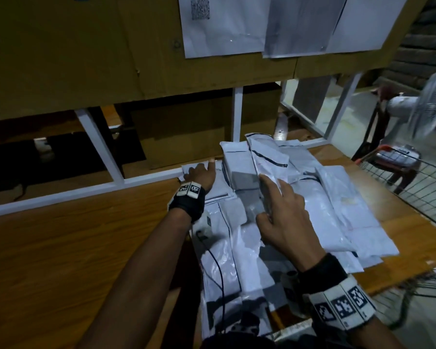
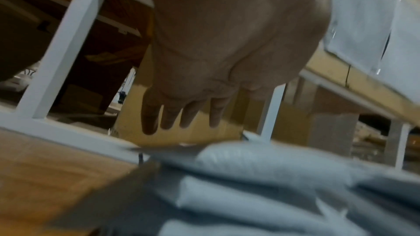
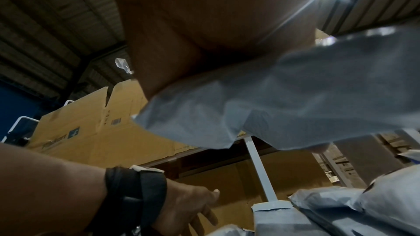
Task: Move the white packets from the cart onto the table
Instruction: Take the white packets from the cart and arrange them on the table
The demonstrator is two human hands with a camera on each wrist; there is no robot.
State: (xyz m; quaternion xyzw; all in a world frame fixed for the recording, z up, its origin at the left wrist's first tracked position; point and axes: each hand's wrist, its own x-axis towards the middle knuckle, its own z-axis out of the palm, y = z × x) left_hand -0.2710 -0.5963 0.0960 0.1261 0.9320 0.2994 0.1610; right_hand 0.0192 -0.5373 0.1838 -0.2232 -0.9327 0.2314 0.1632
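Observation:
Several white packets (image 1: 325, 210) lie heaped on the wooden table (image 1: 86, 248). My right hand (image 1: 269, 197) grips one white packet with a black stripe (image 1: 267, 157), which stands tilted above the middle of the heap; in the right wrist view this packet (image 3: 284, 96) runs across my palm. My left hand (image 1: 199, 171) is open, fingers straight, over the far left corner of the heap by a flat packet (image 1: 186, 170). The left wrist view shows its fingers (image 2: 168, 116) just above the packets (image 2: 250, 168). Whether they touch is unclear.
A wire cart (image 1: 418, 177) with an orange handle stands at the table's right edge. A white frame (image 1: 96, 142) and cardboard boxes (image 1: 61, 59) close off the back. A fan (image 1: 431, 104) and a seated person are at the far right.

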